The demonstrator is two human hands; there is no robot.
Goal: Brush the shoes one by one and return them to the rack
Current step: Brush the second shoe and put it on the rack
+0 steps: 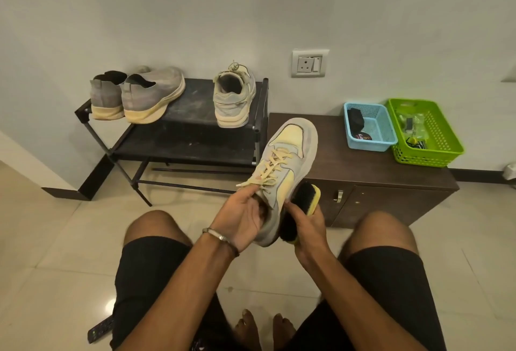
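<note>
A grey and pale yellow sneaker [287,160] is held in the air in front of me, toe pointing away. My left hand [243,216] grips it at the heel opening, fingers curled inside. My right hand [304,227] holds a black-bristled brush with a yellow back [300,205] against the sneaker's right side. On the black shoe rack [192,99] stands its matching sneaker [234,96] at the right and a pair of grey slip-on shoes [136,93] at the left.
A low dark brown cabinet [360,166] stands right of the rack, bearing a blue basket [368,127] and a green basket [424,132]. A wall socket [310,62] is above. My knees flank my hands. A remote control [100,328] lies on the tiled floor.
</note>
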